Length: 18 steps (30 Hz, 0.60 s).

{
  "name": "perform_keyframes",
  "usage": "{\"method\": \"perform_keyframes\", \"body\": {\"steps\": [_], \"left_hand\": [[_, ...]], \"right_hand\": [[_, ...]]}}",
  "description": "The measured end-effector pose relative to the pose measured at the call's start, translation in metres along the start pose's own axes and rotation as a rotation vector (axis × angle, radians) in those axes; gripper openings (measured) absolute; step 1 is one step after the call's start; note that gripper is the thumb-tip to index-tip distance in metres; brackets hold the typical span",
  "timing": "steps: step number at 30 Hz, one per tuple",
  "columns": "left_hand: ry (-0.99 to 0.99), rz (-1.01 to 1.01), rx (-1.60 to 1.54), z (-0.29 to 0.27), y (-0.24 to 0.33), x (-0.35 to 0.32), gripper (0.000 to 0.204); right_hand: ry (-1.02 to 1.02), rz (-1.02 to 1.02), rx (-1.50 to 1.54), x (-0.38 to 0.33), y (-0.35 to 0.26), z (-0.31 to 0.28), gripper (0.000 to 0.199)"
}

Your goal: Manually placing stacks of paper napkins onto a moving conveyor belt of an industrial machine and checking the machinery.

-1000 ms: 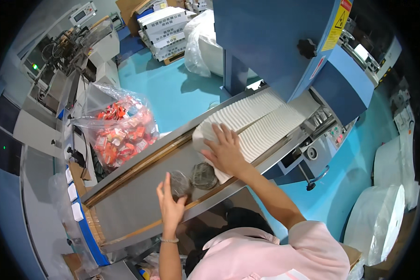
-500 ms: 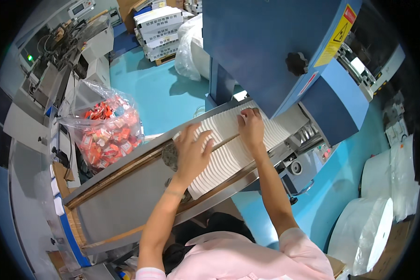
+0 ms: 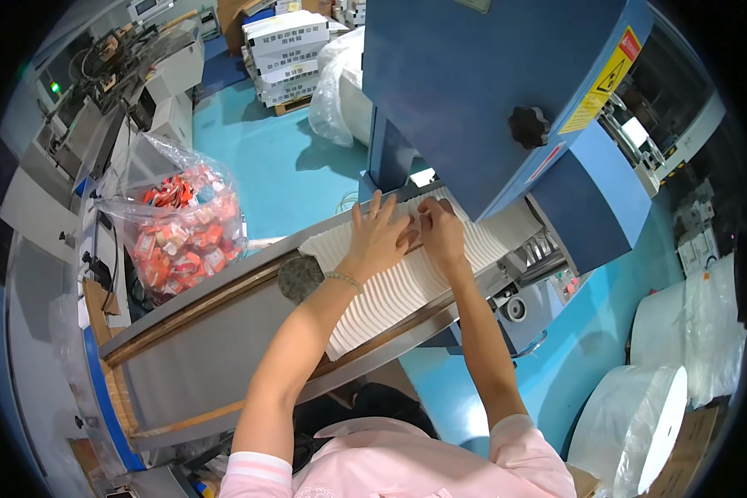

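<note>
Two rows of thin white sheets stand overlapping along a sloping metal trough. My left hand rests over the upper part of the rows, its fingers spread and nothing seen in its grip. Close to its fingertips, my right hand is closed, fingers curled down at the seam between the rows. Whatever those fingers pinch, if anything, is hidden beneath them. A dark, rough, rounded block sits against the lower-left end of the sheets.
A blue machine housing with a black knob overhangs the trough's upper end. Metal rollers lie at right. Left of the trough stands a clear bag of red-and-white scraps. Large white rolls stand at lower right.
My left hand has moved right and upward over the sheets, close to my right hand. My right hand has shifted slightly, its fingers now more tightly curled. More of the dark block shows.
</note>
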<state>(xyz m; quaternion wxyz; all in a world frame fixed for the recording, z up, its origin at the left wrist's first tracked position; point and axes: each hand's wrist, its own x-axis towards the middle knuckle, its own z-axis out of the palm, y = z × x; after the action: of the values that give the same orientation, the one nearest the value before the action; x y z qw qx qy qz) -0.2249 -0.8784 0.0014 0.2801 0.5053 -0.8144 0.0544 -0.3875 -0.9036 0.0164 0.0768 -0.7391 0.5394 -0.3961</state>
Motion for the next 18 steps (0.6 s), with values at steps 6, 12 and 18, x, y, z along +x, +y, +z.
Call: {"method": "perform_keyframes", "body": {"steps": [6,12,18], "left_hand": [[0.047,-0.016,-0.096,-0.005,-0.005,-0.012,0.026],[0.044,-0.022,-0.065,-0.01,-0.009,-0.019,0.026],[-0.05,-0.066,-0.077,-0.006,-0.009,-0.017,0.044]], "right_hand": [[-0.038,-0.009,-0.129,0.0,0.001,0.004,0.007],[-0.173,0.019,-0.208,0.001,-0.012,0.002,0.02],[0.003,-0.001,0.026,0.002,-0.017,0.004,0.023]]}}
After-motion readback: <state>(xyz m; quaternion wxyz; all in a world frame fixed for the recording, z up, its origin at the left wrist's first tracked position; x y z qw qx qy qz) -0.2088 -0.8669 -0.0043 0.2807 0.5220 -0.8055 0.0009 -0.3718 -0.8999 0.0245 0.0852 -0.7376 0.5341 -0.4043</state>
